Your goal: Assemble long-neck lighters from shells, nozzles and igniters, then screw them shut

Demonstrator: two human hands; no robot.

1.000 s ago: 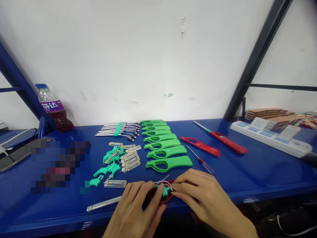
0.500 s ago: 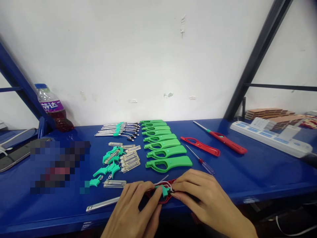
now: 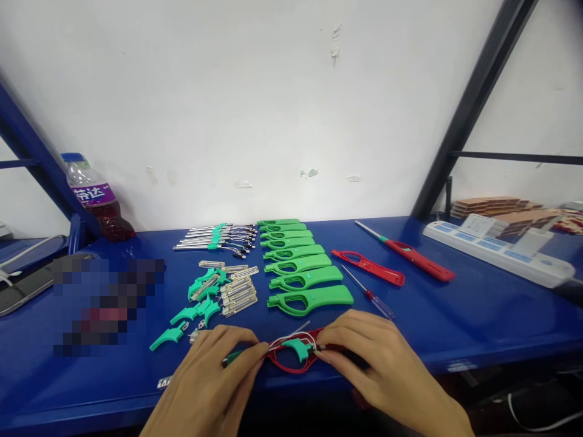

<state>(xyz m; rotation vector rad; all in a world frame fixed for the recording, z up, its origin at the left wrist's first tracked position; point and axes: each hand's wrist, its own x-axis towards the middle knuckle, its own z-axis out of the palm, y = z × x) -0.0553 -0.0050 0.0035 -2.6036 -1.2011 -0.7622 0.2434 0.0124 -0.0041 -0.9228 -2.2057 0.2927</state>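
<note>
A red lighter shell half (image 3: 286,368) lies at the table's front edge between my hands, with a green trigger (image 3: 298,349) in its loop. White wires (image 3: 291,335) curve over the trigger. My left hand (image 3: 209,376) pinches the shell's narrow neck where the wires run in; its fingertips partly hide the grip. Beneath that hand passes a metal tube (image 3: 164,382), mostly covered, with a green collar (image 3: 232,358) showing between the fingers. My right hand (image 3: 373,358) pinches the shell's handle end beside the trigger, thumb and forefinger at a small black part.
Behind my hands lie a column of green lighter shells (image 3: 314,297), metal tubes with wires (image 3: 200,243), clear fuel tanks (image 3: 239,297) and loose green triggers (image 3: 168,337). Rightward are a screwdriver (image 3: 378,303), another red shell half (image 3: 368,267), a whole red lighter (image 3: 419,261) and a power strip (image 3: 496,252).
My left hand has shifted left, from beside the trigger to the shell's neck, covering the tube and a nearby fuel tank. More of the trigger and loop shows. My right hand stays put.
</note>
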